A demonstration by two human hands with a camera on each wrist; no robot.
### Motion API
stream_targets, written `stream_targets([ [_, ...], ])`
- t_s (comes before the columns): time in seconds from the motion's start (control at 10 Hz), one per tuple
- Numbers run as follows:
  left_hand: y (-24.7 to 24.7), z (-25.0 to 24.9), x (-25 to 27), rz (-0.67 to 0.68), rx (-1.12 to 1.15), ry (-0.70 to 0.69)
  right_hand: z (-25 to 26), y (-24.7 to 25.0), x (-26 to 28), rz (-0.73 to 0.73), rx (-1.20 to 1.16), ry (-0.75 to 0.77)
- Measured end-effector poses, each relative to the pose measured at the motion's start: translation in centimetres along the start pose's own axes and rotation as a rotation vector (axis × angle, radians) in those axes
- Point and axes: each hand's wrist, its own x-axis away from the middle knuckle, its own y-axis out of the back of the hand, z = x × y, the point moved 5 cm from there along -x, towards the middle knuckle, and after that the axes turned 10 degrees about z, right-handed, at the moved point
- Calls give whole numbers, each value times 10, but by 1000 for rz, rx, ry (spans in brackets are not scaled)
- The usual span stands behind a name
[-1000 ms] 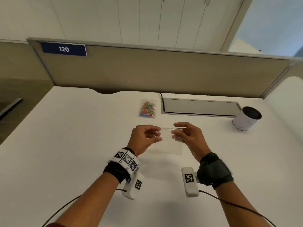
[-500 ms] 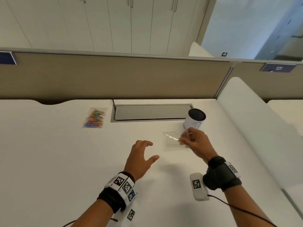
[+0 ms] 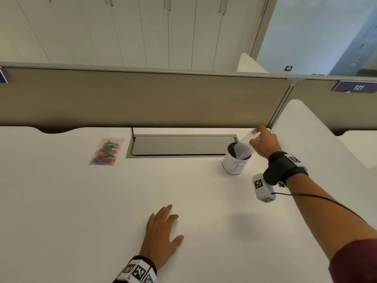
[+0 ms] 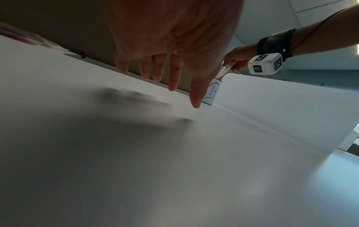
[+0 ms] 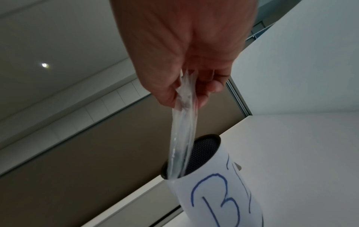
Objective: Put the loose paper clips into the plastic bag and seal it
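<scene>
My right hand [image 3: 257,138] pinches the top of an empty clear plastic bag [image 3: 243,147] at the far right of the desk. The bag's lower end hangs inside a white paper-wrapped cup [image 3: 234,165] with a dark mesh interior and a blue letter B on it. In the right wrist view the bag [image 5: 183,135] runs from my fingertips [image 5: 167,98] down into the cup [image 5: 215,190]. My left hand [image 3: 163,229] lies flat on the desk near me, fingers spread, holding nothing. A second clear bag of coloured paper clips [image 3: 107,151] lies at the back left.
A grey cable hatch [image 3: 181,145] is set into the white desk [image 3: 61,201] between the paper clips and the cup. A tan partition [image 3: 142,99] closes the back. A white side panel [image 3: 318,144] rises just right of my right hand.
My left hand let go of the empty bag and came down flat on the desk. My right hand carried the bag right and back to the cup and lowered its end inside.
</scene>
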Motion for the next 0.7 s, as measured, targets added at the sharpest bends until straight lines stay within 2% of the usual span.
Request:
stream_targets([
  [0.1, 2, -1, 0, 1, -28, -4, -6, -10, -21, 41, 85, -19],
  [0.3, -2, 1, 4, 14, 17, -6, -13, -15, -28, -26, 80, -101],
  [0.4, -4, 3, 7, 8, 18, 4, -12, -18, -27, -8, 110, -97],
  [0.6, -11, 5, 12, 27, 66, 10, -11, -40, -23, 116, 173, -51],
  [0.7, -10, 7, 17, 47, 12, 14, -15, -39, -24, 33, 106, -58],
])
